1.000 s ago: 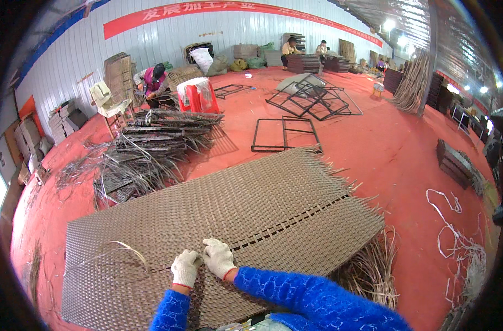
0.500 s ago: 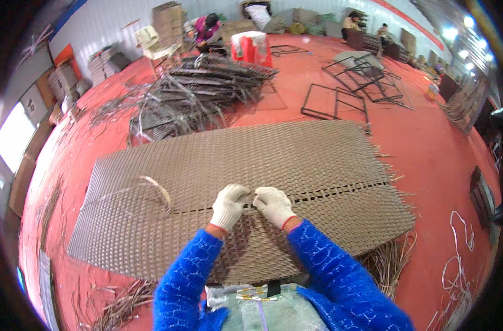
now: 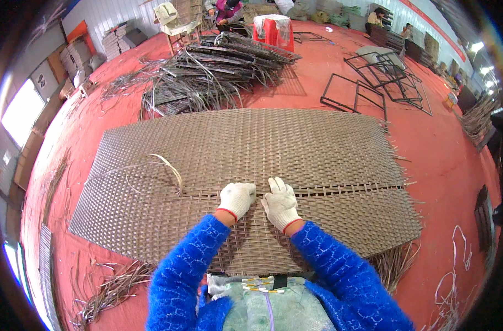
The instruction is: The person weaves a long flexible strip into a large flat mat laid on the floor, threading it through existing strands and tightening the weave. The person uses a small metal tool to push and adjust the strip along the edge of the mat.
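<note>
While both gloved hands rest on the woven mat (image 3: 251,143), I read the scene as follows. L hand (image 3: 237,198): white glove w/ red cuff, fingers curled down into a loose fist, knuckles on the weave; whether a strand sits inside the curl I cannot tell. R hand (image 3: 280,203): same glove, just beside the L hand, fingers together and mostly straight, palm flat on the mat, nothing gripped. Both hands sit at an open seam (image 3: 339,190) in the weave, which runs away to the R of the R hand. The brown mat lies flat on the red floor (image 3: 444,149), spreading under, ahead of and to both sides of the hands. A loose pale strip (image 3: 171,168) loops up off the mat, near and to the L of the L hand. Well ahead of the hands: pile of strips (image 3: 218,71), black metal frames (image 3: 367,94), red stool (image 3: 273,30). Scraps (image 3: 111,287) lie behind and L of the L hand.
</note>
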The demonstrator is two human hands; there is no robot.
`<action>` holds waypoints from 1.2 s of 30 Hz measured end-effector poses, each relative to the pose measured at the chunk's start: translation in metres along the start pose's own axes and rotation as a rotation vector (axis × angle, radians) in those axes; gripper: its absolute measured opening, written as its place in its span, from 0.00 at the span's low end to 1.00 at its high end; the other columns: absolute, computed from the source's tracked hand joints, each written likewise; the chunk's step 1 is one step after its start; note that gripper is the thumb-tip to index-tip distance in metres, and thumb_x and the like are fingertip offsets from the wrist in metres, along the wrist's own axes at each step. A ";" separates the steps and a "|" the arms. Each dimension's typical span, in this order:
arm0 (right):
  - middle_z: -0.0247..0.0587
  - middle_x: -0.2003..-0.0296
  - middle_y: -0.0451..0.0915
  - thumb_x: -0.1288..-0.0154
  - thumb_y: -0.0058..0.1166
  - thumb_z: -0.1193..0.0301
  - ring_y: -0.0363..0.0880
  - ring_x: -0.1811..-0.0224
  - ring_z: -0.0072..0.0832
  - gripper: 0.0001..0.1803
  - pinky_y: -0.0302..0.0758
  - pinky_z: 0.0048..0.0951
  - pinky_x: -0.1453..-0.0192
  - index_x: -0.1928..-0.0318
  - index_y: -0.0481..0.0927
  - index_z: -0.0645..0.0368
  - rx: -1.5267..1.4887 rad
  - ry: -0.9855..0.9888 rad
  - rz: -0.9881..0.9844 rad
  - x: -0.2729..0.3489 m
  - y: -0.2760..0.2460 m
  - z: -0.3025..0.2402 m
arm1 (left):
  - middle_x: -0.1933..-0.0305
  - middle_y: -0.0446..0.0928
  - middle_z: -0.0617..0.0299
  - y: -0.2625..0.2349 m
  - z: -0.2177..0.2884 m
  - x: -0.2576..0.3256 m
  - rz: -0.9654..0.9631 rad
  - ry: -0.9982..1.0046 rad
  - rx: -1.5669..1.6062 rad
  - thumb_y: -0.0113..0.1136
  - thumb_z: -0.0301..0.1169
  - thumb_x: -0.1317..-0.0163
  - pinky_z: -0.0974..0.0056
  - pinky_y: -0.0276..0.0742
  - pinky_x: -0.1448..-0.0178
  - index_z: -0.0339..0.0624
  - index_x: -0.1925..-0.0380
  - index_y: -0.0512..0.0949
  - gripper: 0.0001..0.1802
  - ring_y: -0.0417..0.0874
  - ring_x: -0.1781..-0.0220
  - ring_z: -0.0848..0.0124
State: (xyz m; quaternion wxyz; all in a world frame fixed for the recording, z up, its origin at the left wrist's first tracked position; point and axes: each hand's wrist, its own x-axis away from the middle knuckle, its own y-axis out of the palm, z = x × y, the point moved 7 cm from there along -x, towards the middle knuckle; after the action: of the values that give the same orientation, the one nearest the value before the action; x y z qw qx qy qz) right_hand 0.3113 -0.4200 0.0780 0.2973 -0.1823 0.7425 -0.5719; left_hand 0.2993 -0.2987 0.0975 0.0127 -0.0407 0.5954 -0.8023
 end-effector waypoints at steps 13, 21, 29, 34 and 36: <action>0.47 0.47 0.79 0.48 0.61 0.66 0.74 0.41 0.42 0.10 0.68 0.39 0.35 0.75 0.83 0.60 -0.368 0.145 0.353 0.000 0.001 0.019 | 0.70 0.81 0.56 0.001 0.012 -0.012 0.181 0.234 0.006 0.62 0.43 0.46 0.51 0.77 0.60 0.50 0.75 0.82 0.10 0.82 0.64 0.54; 0.43 0.56 0.83 0.49 0.61 0.71 0.80 0.52 0.41 0.05 0.75 0.39 0.44 0.75 0.80 0.58 -0.605 0.143 0.610 0.000 -0.035 0.036 | 0.59 0.80 0.57 0.008 0.028 -0.010 0.210 0.211 0.265 0.62 0.33 0.44 0.54 0.76 0.51 0.51 0.63 0.83 0.09 0.80 0.54 0.54; 0.41 0.50 0.80 0.43 0.58 0.60 0.76 0.46 0.39 0.13 0.72 0.41 0.45 0.70 0.83 0.57 -0.202 0.131 0.075 0.000 -0.039 0.042 | 0.60 0.81 0.58 0.012 0.027 -0.014 0.221 0.376 0.347 0.64 0.31 0.46 0.56 0.76 0.49 0.46 0.66 0.84 0.08 0.80 0.53 0.57; 0.49 0.41 0.73 0.39 0.54 0.58 0.67 0.37 0.44 0.15 0.68 0.44 0.40 0.68 0.84 0.57 -0.006 0.085 0.012 0.016 -0.027 0.040 | 0.63 0.81 0.60 -0.007 0.055 -0.011 0.350 0.424 0.101 0.64 0.30 0.47 0.57 0.75 0.52 0.45 0.70 0.83 0.05 0.80 0.57 0.57; 0.51 0.41 0.73 0.39 0.54 0.58 0.66 0.36 0.46 0.15 0.66 0.45 0.38 0.68 0.84 0.57 0.010 0.082 0.093 0.018 -0.027 0.039 | 0.66 0.80 0.58 -0.023 0.062 0.000 0.433 0.455 0.302 0.64 0.28 0.46 0.58 0.75 0.54 0.44 0.70 0.83 0.04 0.81 0.60 0.58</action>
State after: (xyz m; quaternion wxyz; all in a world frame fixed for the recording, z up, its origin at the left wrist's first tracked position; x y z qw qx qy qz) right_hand 0.3208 -0.4676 0.0927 0.2938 -0.1223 0.7587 -0.5684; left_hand 0.3053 -0.3510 0.1373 0.0552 0.2688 0.4524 -0.8485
